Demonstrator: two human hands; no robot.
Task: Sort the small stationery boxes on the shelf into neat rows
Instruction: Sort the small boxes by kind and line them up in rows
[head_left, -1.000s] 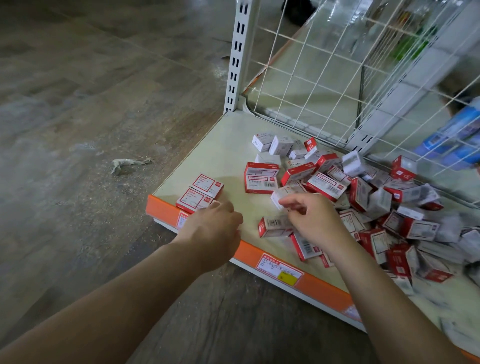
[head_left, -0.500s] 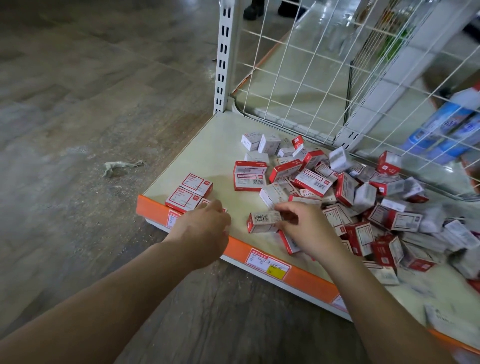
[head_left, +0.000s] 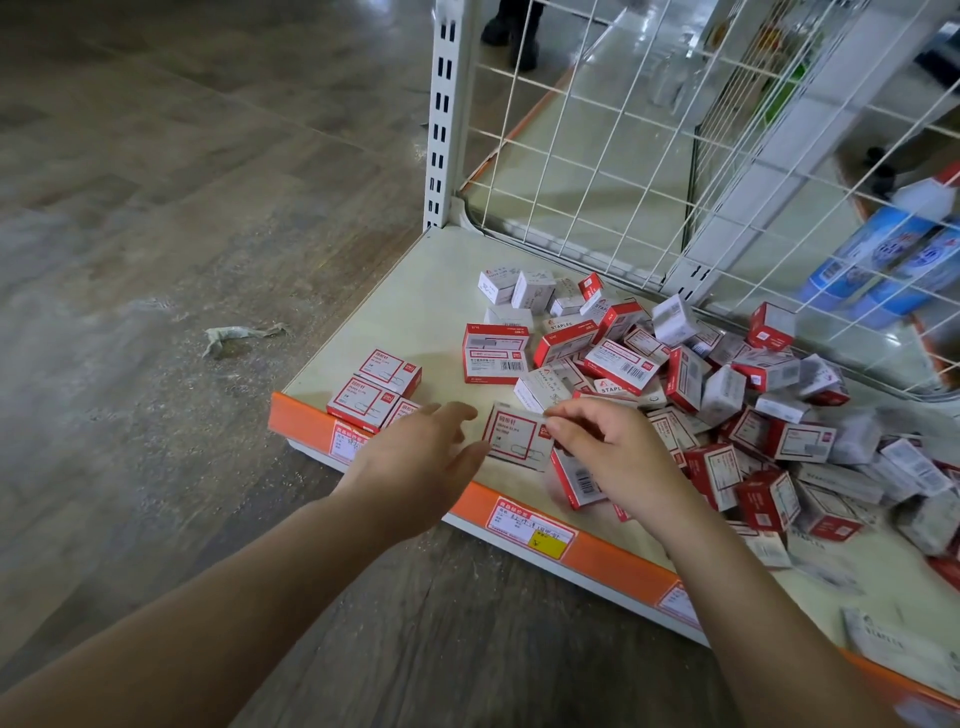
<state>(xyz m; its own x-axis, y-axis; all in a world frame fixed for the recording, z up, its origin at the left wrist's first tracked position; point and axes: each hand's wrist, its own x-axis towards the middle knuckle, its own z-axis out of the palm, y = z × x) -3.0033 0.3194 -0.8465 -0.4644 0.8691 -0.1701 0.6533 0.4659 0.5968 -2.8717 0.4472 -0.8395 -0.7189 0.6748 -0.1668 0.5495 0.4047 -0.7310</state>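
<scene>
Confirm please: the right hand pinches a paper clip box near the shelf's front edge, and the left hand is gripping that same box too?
Not quite. In the head view the right hand does pinch the paper clip box near the shelf's front edge, but the left hand is not gripping it: its fingers are spread open beside the box.

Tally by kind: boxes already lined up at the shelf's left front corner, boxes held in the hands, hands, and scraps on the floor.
Lined-up boxes: 3 (one partly behind the left hand)
Held box, pinched by the right hand: 1
Hands: 2
Floor scrap: 1
Total: 7
</scene>
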